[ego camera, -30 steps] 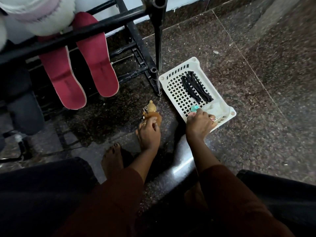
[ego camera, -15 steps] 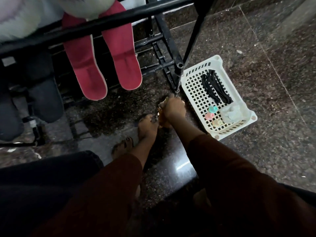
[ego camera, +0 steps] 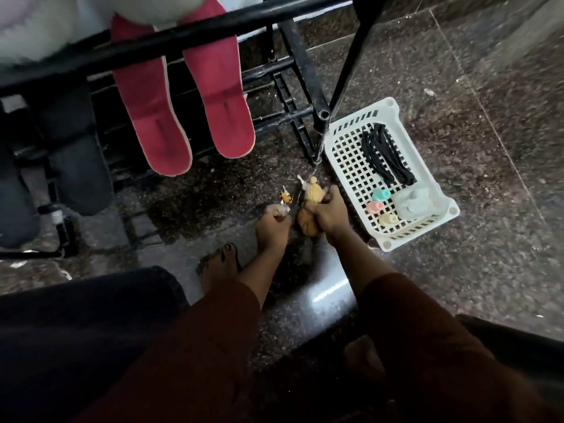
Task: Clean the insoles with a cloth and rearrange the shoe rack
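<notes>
The cloth [ego camera: 415, 203], pale and crumpled, lies in the white basket [ego camera: 421, 231], in its near right corner. Beside it inside the basket sit three small bottles, teal [ego camera: 381, 195], pink [ego camera: 374, 207] and cream [ego camera: 388, 219], with a bundle of black laces [ego camera: 386, 157] along the far half. The shoe rack [ego camera: 305, 74] stands left of the basket, its corner post footing just beside the basket's far left corner. Two red slippers [ego camera: 152, 117] overhang a rack bar well left of the basket, toes jutting past the edge, and dark shoes [ego camera: 76, 166] sit further left.

Just left of the basket's near edge, the right hand [ego camera: 328, 213] has its fingers curled round a knitted yellow-and-brown toy [ego camera: 314, 190]. The left hand [ego camera: 271, 228], one step further left, pinches a small orange trinket [ego camera: 286, 197]. Both hands sit low over the floor [ego camera: 457, 285]. A narrow strip of floor separates the hands from the rack's lowest bars, while right of and beyond the basket the polished stone runs wide. A bare foot [ego camera: 218, 267] rests near the left wrist.
</notes>
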Demonstrator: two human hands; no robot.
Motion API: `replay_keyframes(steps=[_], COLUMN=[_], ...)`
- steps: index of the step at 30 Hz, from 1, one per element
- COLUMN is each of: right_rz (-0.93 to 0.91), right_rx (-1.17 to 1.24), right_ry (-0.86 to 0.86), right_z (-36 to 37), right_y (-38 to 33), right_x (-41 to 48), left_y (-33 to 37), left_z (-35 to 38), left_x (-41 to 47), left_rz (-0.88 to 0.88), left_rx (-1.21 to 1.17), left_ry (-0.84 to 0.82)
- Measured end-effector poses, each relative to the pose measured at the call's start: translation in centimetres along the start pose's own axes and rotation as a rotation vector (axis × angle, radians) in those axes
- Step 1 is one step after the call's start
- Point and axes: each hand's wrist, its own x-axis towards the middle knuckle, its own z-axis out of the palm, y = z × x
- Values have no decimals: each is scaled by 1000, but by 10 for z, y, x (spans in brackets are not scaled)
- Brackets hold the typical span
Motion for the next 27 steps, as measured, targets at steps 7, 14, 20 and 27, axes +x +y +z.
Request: replay_keyframes(steps=[7,14,20,27], right_rz=[-30,-203,-139,-146], right_rx=[374,203,-15,-397], right_ry=[40,177,149,-90], right_z=[-37,-87,-109,-99], right_y=[-17,-59,-74,-74], right_x=[-19,13,67,93], left_y=[24,107,160,167], left_z=[5,27,55,76], left_x=[-27,-28,5,34], left_rz=[208,468,338,138], left_rx=[-288,-301,-338,-52], left_ry=[-26,-140,-149,-175])
